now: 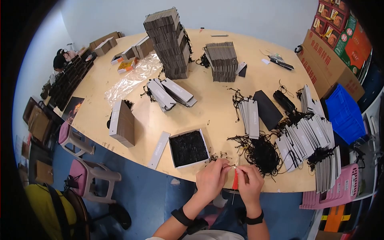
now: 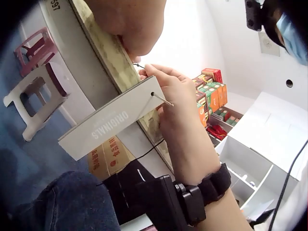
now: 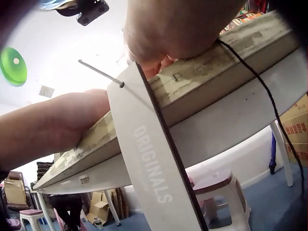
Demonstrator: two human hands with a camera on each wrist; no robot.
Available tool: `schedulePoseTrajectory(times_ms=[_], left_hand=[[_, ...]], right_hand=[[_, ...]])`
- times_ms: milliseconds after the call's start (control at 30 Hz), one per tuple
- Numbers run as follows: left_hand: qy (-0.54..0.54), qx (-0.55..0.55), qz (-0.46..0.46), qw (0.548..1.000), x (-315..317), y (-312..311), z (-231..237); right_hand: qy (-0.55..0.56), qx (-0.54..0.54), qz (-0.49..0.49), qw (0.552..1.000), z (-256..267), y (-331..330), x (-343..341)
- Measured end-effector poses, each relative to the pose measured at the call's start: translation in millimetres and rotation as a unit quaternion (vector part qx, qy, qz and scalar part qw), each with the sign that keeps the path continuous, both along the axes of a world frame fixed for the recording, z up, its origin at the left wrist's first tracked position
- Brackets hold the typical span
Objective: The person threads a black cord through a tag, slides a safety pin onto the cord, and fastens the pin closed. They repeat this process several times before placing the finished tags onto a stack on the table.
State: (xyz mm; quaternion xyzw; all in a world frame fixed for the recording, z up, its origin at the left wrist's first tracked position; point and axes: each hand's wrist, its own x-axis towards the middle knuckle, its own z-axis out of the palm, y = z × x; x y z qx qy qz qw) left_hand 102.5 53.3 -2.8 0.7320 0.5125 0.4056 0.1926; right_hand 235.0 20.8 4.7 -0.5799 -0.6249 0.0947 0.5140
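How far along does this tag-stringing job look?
Apparently done: corded grey cardboard tags, right. In hand: left hand and right hand pinch thin black cord; a thin metal rod pierces one grey ORIGINALS tag. Probably remaining: loose black cord pile. Overall share unclear.

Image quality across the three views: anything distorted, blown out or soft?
Head: fisheye bends the table, corners black, glints on the clear plastic film. Left wrist: white background washed out, dark corners. Right wrist: bright glare upper left, right hand soft, ORIGINALS tag readable.
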Motion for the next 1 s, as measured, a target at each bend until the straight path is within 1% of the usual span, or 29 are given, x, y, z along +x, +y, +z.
schedulePoseTrajectory(times_ms=[67,133,233,333,367,433,567,633,667,733,767,833,967,1000], left_hand=[[0.001,0.002,-0.001,1.000,-0.3,-0.9,-0.9],[-0.003,0.006,-0.003,1.000,-0.6,-0.8,-0.4],[-0.009,0.008,-0.009,1.000,-2.0,-0.8,0.2],[-0.016,0.004,-0.011,1.000,-2.2,-1.7,0.5],[-0.015,0.005,-0.011,1.000,-2.4,-1.7,0.5],[-0.018,0.016,-0.017,1.000,-3.0,-1.6,0.4],[-0.026,0.026,-0.021,0.999,-4.4,-2.2,-0.9],[-0.049,-0.004,-0.026,0.998,-5.1,-3.4,1.3],[-0.049,-0.005,-0.027,0.998,-5.1,-3.3,0.3],[-0.098,-0.001,-0.027,0.995,-5.7,-1.0,-2.8],[-0.099,-0.002,-0.027,0.995,-7.6,-0.8,-1.6],[-0.072,-0.017,-0.083,0.994,-11.7,1.4,3.1],[-0.073,-0.013,-0.113,0.991,-13.3,4.2,7.7],[-0.091,-0.034,-0.114,0.989,-14.4,2.8,7.6]], right_hand=[[0.006,0.002,0.002,1.000,-1.3,-1.6,0.3],[0.030,-0.021,0.011,0.999,-2.1,-1.8,1.4],[0.033,-0.040,0.011,0.999,-0.2,-2.0,1.9],[0.056,-0.038,0.011,0.998,0.4,0.2,-0.9],[0.056,-0.037,0.010,0.998,0.0,0.4,-0.4],[0.012,-0.036,0.029,0.999,-1.0,0.4,2.4],[0.011,-0.047,0.038,0.998,-1.3,-1.4,5.4],[0.043,-0.094,0.045,0.994,1.2,-2.6,6.7],[0.042,-0.094,0.044,0.994,1.0,-3.6,8.4],[0.138,-0.104,0.045,0.984,-0.6,-3.5,11.2],[0.137,-0.105,0.045,0.984,-1.2,-3.7,11.6],[0.212,-0.078,0.060,0.972,-1.8,-3.2,13.1],[0.210,-0.078,0.079,0.971,-2.1,-1.3,12.3],[0.196,-0.091,0.080,0.973,-1.4,-1.9,12.3]])
